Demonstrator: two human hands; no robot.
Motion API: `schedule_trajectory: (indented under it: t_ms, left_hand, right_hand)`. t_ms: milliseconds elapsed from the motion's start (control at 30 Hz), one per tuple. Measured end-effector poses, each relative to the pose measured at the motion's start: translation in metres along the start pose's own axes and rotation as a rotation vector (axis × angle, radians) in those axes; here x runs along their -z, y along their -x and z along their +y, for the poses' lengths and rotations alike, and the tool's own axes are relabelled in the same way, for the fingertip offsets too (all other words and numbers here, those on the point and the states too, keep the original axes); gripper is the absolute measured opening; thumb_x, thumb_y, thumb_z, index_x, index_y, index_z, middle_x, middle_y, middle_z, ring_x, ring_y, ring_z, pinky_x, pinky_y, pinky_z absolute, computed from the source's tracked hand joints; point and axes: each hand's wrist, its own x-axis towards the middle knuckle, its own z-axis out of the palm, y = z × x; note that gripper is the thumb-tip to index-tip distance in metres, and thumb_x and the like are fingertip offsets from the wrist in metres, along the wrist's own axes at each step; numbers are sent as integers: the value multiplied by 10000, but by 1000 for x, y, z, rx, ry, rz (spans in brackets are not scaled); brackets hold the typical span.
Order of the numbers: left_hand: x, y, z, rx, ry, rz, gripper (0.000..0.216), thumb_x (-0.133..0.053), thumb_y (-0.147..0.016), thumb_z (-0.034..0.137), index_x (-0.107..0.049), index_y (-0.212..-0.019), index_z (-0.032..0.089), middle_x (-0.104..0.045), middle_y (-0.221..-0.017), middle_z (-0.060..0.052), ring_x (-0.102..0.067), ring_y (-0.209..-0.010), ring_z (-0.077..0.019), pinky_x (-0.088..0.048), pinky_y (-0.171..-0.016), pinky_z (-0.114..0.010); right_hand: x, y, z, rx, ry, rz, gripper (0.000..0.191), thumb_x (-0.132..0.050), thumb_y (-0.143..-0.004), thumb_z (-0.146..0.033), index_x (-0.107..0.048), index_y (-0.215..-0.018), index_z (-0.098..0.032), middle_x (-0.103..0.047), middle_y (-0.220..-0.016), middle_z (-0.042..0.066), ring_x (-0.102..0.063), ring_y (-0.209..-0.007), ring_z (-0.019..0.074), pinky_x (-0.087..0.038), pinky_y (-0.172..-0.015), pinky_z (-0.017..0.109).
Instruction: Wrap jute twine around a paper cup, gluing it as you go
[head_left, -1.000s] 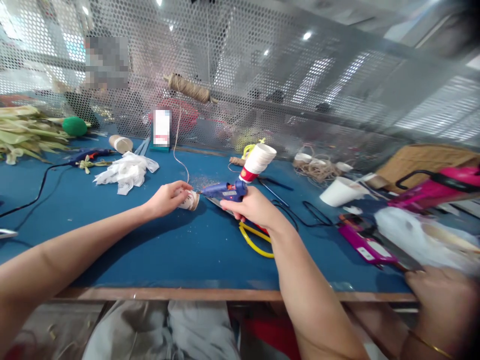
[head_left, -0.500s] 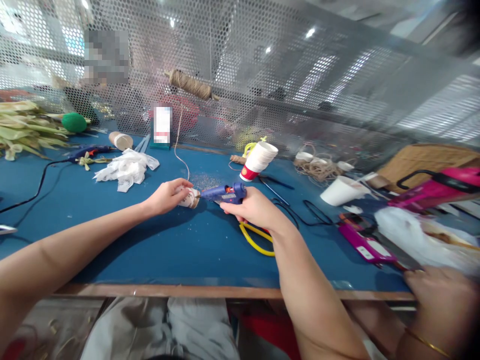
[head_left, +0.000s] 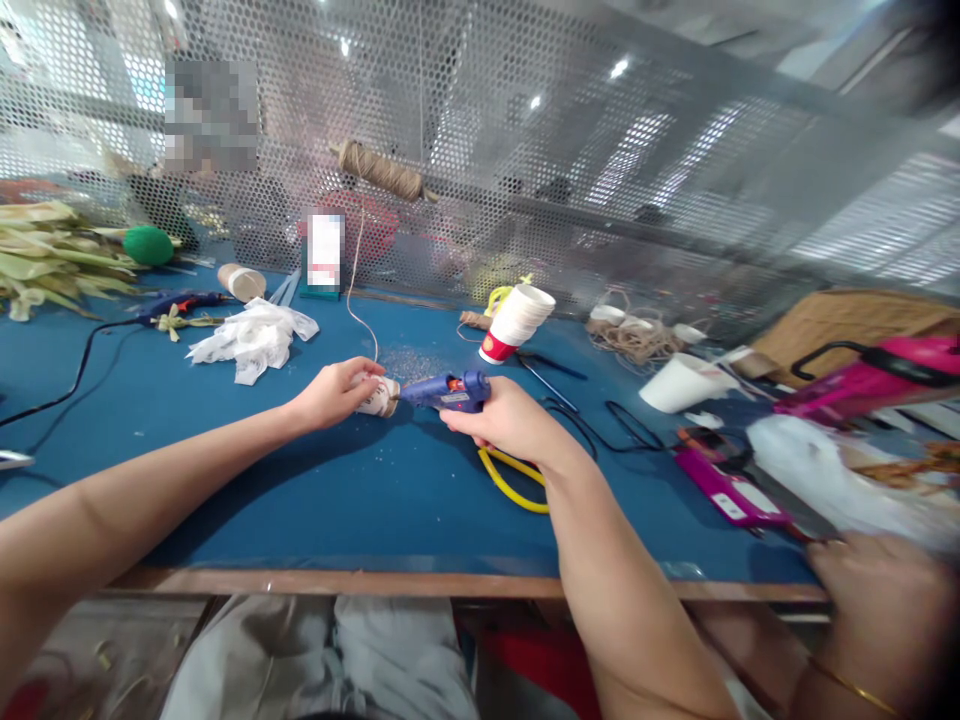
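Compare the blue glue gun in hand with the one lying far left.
The held blue glue gun is gripped in the right hand; the far-left blue glue gun lies untouched on the blue table. The held one's nozzle meets the small paper cup in the left hand; the far one lies beside crumpled white lace. Both are blue with orange parts.

Bare blue table (head_left: 337, 500) left open before left hand (head_left: 330, 395) and right hand (head_left: 502, 420), gap between them filled by small cup (head_left: 377, 397) and glue gun (head_left: 450, 392), left crossed by black cord (head_left: 79, 375), right crowded by yellow loop (head_left: 510, 485) and stacked cups (head_left: 517, 320), far side closed by mesh panel (head_left: 525, 150).
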Motion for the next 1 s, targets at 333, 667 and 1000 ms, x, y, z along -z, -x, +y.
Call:
schedule_trajectory:
  t_ms: [333,667,1000]
  left_hand:
    - [0,1,1,-36,-14,-6,356,-392,-781,345,-548,-1007,119,-622,-846,-72,-550,-711,-146,-423,-633,-251]
    - [-1,1,-3,-111,-33,-13,362,-378,-791,362,-535,-1016,126,-628,-884,-74,-568,-745,-159,-432,-668,-267]
    - [-1,3,-2,-138,-55,-27,349,-375,-794,357,-524,-1024,140,-629,-863,-62,-573,-735,-157,-434,-669,-268]
  right_hand:
    - [-2,-3,0,-18,-16,67,179,-566,-650,-299,-489,-557,-167,-485,-433,-26,-447,-375,79,-362,-378,193]
    - [1,-1,0,-51,-43,15,166,-578,-646,-297,-518,-583,-156,-493,-438,-27,-439,-377,74,-349,-369,186]
    - [2,-7,-2,-68,-76,32,141,-567,-635,-262,-510,-564,-154,-486,-411,-30,-423,-358,72,-352,-379,199]
